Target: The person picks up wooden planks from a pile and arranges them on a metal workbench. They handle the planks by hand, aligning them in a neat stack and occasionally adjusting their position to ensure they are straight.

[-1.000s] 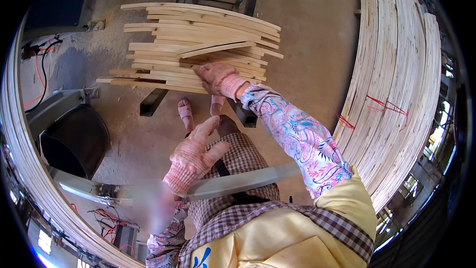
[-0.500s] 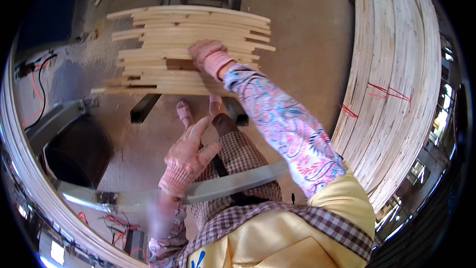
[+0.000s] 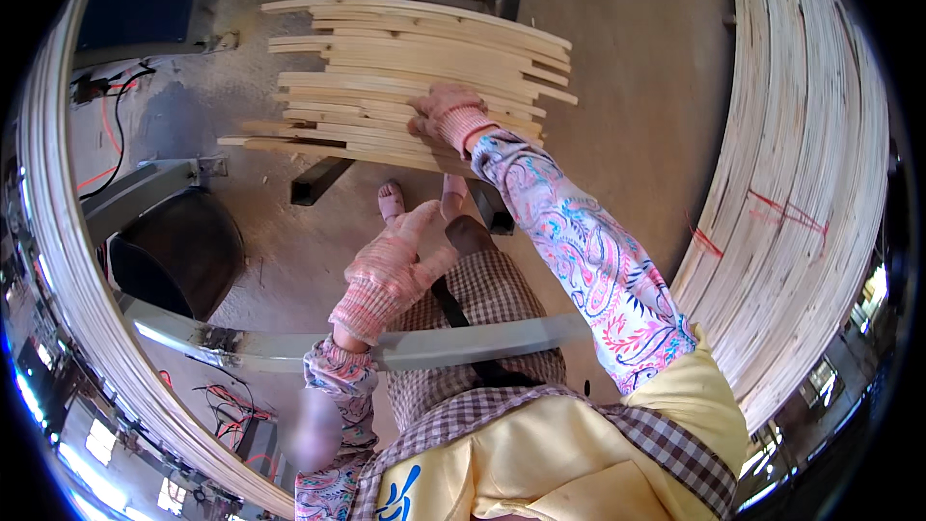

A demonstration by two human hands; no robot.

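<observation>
Already has wooden strips (image 3: 415, 58) laid side by side over dark beams (image 3: 321, 181), with uneven ends.
Has right hand (image 3: 451, 114) on strips, fingers bent, cannot tell if pinching; holds left hand (image 3: 389, 275) empty, fingers spread.

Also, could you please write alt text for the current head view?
A pink-gloved right hand is over a pile of pale wooden strips on dark metal supports; the gloved left hand is open, nearer the body. A long wood stack lies at right.
</observation>
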